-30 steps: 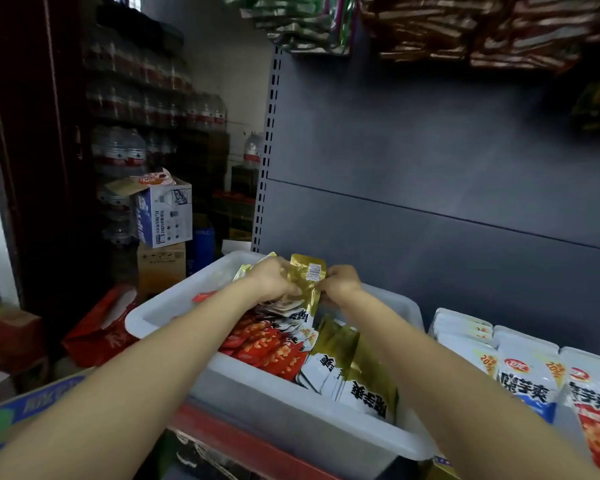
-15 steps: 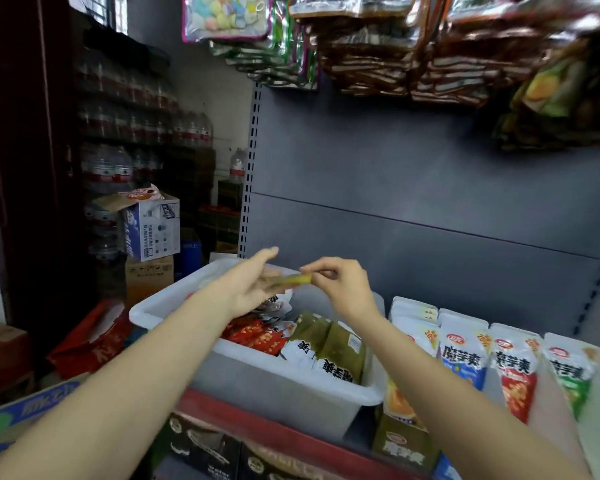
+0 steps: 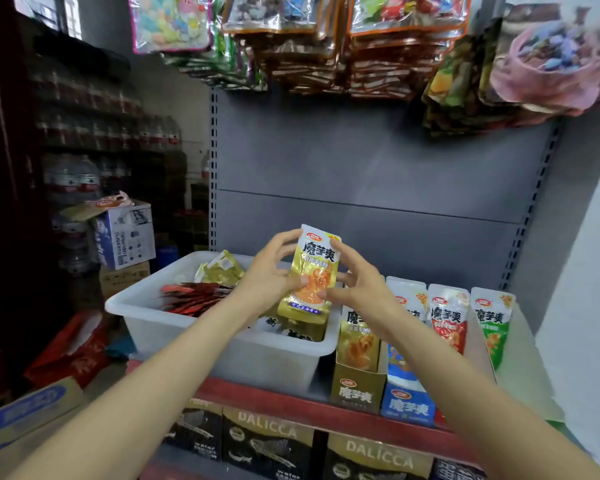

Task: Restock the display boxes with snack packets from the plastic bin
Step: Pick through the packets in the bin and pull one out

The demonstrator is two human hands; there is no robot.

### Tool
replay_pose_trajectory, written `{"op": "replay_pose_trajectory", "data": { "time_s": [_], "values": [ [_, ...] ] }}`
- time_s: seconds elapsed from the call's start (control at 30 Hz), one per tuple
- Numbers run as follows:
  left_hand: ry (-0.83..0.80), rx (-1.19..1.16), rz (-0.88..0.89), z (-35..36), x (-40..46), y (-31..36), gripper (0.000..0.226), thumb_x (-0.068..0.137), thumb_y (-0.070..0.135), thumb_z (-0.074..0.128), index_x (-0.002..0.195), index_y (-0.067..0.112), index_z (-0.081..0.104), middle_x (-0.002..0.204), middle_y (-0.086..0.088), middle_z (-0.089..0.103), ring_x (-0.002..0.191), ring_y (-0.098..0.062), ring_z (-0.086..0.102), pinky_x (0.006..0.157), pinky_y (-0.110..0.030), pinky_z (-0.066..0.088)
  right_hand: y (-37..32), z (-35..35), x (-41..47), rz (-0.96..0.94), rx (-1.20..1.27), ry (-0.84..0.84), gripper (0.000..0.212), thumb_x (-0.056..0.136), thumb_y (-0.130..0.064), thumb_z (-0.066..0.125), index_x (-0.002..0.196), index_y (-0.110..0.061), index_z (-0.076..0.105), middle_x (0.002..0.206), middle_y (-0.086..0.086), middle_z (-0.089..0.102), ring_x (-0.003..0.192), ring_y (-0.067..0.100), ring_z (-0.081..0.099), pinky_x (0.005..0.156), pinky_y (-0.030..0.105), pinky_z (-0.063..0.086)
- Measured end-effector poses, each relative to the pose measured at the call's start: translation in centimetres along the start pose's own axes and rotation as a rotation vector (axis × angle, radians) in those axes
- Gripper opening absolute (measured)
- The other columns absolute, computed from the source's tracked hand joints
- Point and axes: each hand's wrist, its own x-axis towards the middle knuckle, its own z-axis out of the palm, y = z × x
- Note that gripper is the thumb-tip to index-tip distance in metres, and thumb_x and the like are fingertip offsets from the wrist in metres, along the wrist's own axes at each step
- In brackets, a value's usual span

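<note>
A gold snack packet (image 3: 315, 271) stands upright above the right end of the white plastic bin (image 3: 222, 344). My left hand (image 3: 269, 275) grips its left edge and my right hand (image 3: 355, 282) grips its right edge, both with curled fingers. The bin sits on the shelf and holds red packets (image 3: 194, 296) and more gold ones (image 3: 222, 270). Right of the bin stand the display boxes: a gold box (image 3: 357, 389), a blue box (image 3: 407, 403), then red packets (image 3: 447, 323) and green packets (image 3: 492, 323) in further boxes.
Bags of snacks hang from hooks above the grey back panel (image 3: 378, 168). Black DALICCA cartons (image 3: 267, 445) fill the shelf below the red shelf edge (image 3: 326, 414). Cardboard boxes (image 3: 125, 233) and bottled water stand on the left. A white wall is at the right.
Both hands lifted a gold packet out of the bin and turned it upright to face me. The view rose and shifted right, showing more of the display boxes.
</note>
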Motion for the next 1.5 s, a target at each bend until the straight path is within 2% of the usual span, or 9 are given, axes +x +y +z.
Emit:
{"op": "replay_pose_trajectory", "data": {
  "time_s": [0.33,0.43,0.57,0.7,0.87,1.03,1.23,1.37,1.5],
  "values": [
    [-0.207,0.35,0.035,6.0,1.3,0.1,0.084,0.075,-0.001,0.074,0.14,0.036,0.035,0.13,0.013,0.045,0.073,-0.01,0.068,0.069,-0.037,0.059,0.7,-6.2,-2.6,0.002,-0.18,0.11,0.093,0.071,0.009,0.073,0.144,-0.03,0.031,0.119,-0.007,0.055,0.106,0.008,0.057,0.066,0.016,0.053],
    [-0.244,0.391,0.033,6.9,1.5,-0.1,0.084,0.075,-0.002,0.074,0.14,0.033,0.033,0.119,0.019,0.044,0.072,-0.002,0.064,0.056,-0.018,0.052,1.7,-6.9,-2.6,0.023,-0.198,0.126,0.094,0.071,0.01,0.072,0.145,-0.029,0.03,0.123,-0.003,0.054,0.104,0.008,0.057,0.06,0.011,0.051],
    [-0.214,0.488,0.061,7.6,2.0,-1.0,0.066,0.079,0.003,0.071,0.134,0.027,0.041,0.11,0.013,0.051,0.084,-0.009,0.06,0.061,-0.009,0.048,3.2,-7.0,-2.4,0.034,-0.275,0.14,0.093,0.073,0.007,0.073,0.146,-0.032,0.029,0.136,-0.001,0.047,0.111,0.012,0.055,0.064,0.013,0.052],
    [-0.1,0.563,0.058,7.6,3.0,-1.8,0.041,0.081,0.011,0.071,0.116,0.02,0.053,0.105,0.002,0.059,0.083,-0.016,0.059,0.071,-0.022,0.047,4.8,-6.7,-2.5,-0.003,-0.412,0.126,0.089,0.075,0.0,0.074,0.145,-0.032,0.03,0.146,-0.006,0.039,0.126,0.014,0.045,0.072,0.009,0.046],
    [-0.095,0.566,0.01,7.9,3.8,-2.4,0.06,0.075,0.005,0.076,0.124,0.019,0.045,0.097,0.0,0.059,0.067,-0.011,0.056,0.059,-0.016,0.043,4.9,-6.9,-2.3,-0.058,-0.283,0.239,0.046,0.087,-0.004,0.063,0.127,-0.021,0.049,0.111,-0.004,0.058,0.087,0.012,0.062,0.063,0.013,0.053],
    [-0.052,0.56,-0.034,8.0,3.9,-3.1,0.06,0.07,0.003,0.079,0.12,0.016,0.048,0.08,0.01,0.056,0.065,-0.003,0.054,0.059,-0.017,0.042,4.7,-7.1,-1.2,-0.051,-0.292,0.365,0.057,0.084,0.0,0.064,0.131,-0.021,0.041,0.086,-0.002,0.062,0.074,0.013,0.063,0.063,0.019,0.052],
    [-0.049,0.737,-0.011,8.2,4.2,-3.3,0.049,0.07,0.01,0.08,0.107,0.017,0.049,0.094,0.0,0.061,0.078,-0.013,0.057,0.063,-0.024,0.045,4.8,-6.7,-0.8,-0.038,-0.572,0.322,0.047,0.083,-0.002,0.065,0.124,-0.017,0.049,0.08,-0.005,0.056,0.076,0.012,0.059,0.07,0.029,0.054],
    [-0.109,0.96,0.012,8.9,4.2,-3.6,0.05,0.072,0.017,0.078,0.108,0.018,0.045,0.11,-0.004,0.052,0.098,-0.024,0.055,0.082,-0.042,0.049,5.6,-6.7,-1.1,-0.045,-0.717,0.294,0.035,0.083,-0.008,0.067,0.114,-0.014,0.051,0.09,-0.001,0.058,0.075,0.01,0.055,0.066,0.023,0.048],
    [-0.12,0.997,-0.014,9.2,4.2,-3.8,0.052,0.072,0.017,0.079,0.112,0.016,0.046,0.115,-0.006,0.043,0.103,-0.027,0.052,0.085,-0.04,0.046,5.8,-6.8,-1.0,-0.037,-0.786,0.284,0.04,0.081,-0.01,0.07,0.115,-0.015,0.051,0.109,0.005,0.056,0.09,0.014,0.055,0.075,0.022,0.045]
  ]
}}
